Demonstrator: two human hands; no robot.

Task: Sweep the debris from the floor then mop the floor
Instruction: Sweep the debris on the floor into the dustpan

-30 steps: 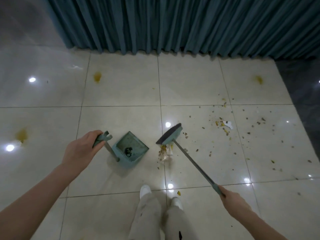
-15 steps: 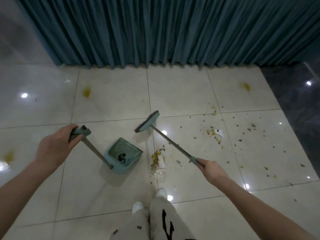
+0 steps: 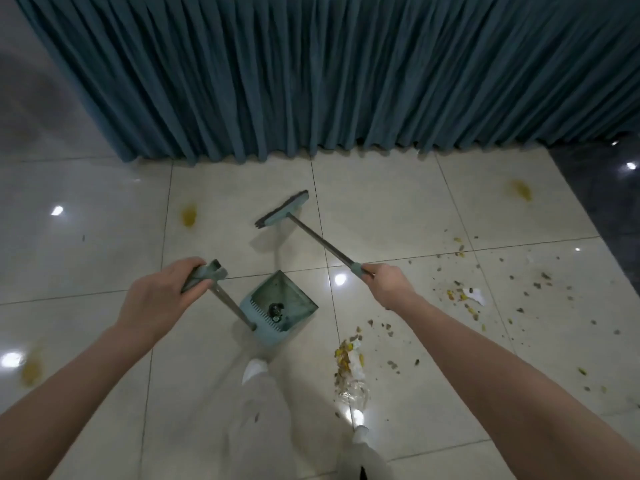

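1. The left hand (image 3: pixel 162 299) is closed around the teal grip at the top of the dustpan handle (image 3: pixel 230 304), which slants down and to the right to the dustpan (image 3: pixel 278 306).
2. The dustpan, a teal tray with a toothed comb along its near edge, sits on the tiled floor (image 3: pixel 381 202) just ahead of the person's feet. A small dark clump of dirt lies inside it near the comb.
3. The right hand (image 3: pixel 389 285) is wrapped around the end of the broom handle (image 3: pixel 322 242), gripping it at the teal sleeve.
4. The handle runs up and to the left to the broom head (image 3: pixel 282 213), a flat teal bar with dark bristles, which is beyond the dustpan and casts a shadow on the tiles below it. I cannot tell whether it touches the floor.
5. A small pile of debris (image 3: pixel 349 365), yellow bits, dark crumbs and a crumpled clear wrapper, lies on the floor to the right of the dustpan, apart from it and close to the person's right foot.
6. More scattered crumbs (image 3: pixel 467 299) and a scrap of white paper spread across the tiles further right, well apart from the broom head.
7. Yellowish stains (image 3: pixel 189 215) mark the floor at the left, the far right and the lower left.
8. A pleated teal curtain (image 3: pixel 329 71) hangs to the floor along the far side.
9. Light trousers and white shoes (image 3: pixel 254 368) show at the bottom, blurred.
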